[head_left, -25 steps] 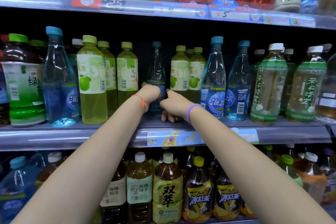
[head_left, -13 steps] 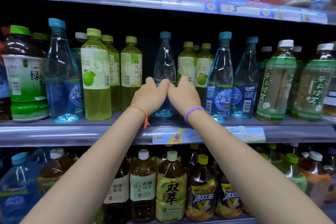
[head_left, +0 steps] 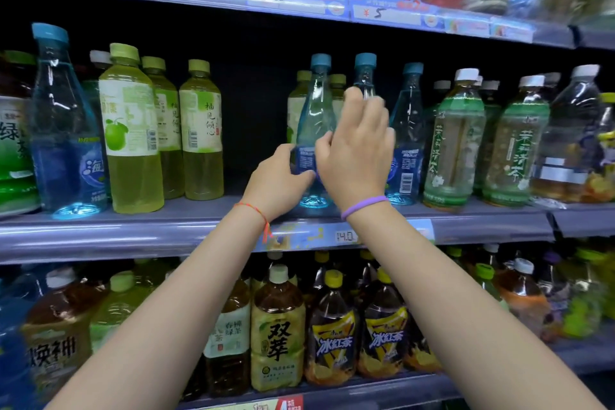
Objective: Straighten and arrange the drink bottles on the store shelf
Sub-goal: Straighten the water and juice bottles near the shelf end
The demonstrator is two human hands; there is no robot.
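A: While both hands work the middle shelf [head_left: 133, 230], where's the target bottle?

B: Clear blue-capped bottle [head_left: 314, 116], front row of the middle shelf, roughly center. Long axis vertical, cap up, base on the shelf close to the front lip. Looks upright, maybe a hair tilted, cannot tell for sure.

A: Left hand [head_left: 278, 180]?

B: Low on the bottle's left side at the blue label, fingers curled round it, thumb on the near face. Orange string bracelet on that wrist.

A: Right hand [head_left: 357, 150]?

B: Higher, on the right side of the same bottle. Thumb presses the bottle's front; fingers reach up, loosely spread and blurred, in front of the second blue-capped bottle [head_left: 365, 76] just behind. Whether they wrap the first bottle or touch the second, cannot tell. Purple band on that wrist.

A: Neighbours, edges?

B: Right: third blue-capped bottle [head_left: 407, 143], just beside, then green-label tea bottles [head_left: 457, 143] packed tight. Behind: yellow-green bottles, partly hidden. Left: a dark open gap on the shelf between the held bottle and the yellow-green juice bottles [head_left: 201, 130], so free room is leftward. Far left another tall blue bottle [head_left: 63, 130].

A: Above, below?

B: Upper shelf [head_left: 299, 7] with price tags and red cans overhangs the caps, with dark clearance. Lower shelf holds brown tea bottles [head_left: 278, 326], upright
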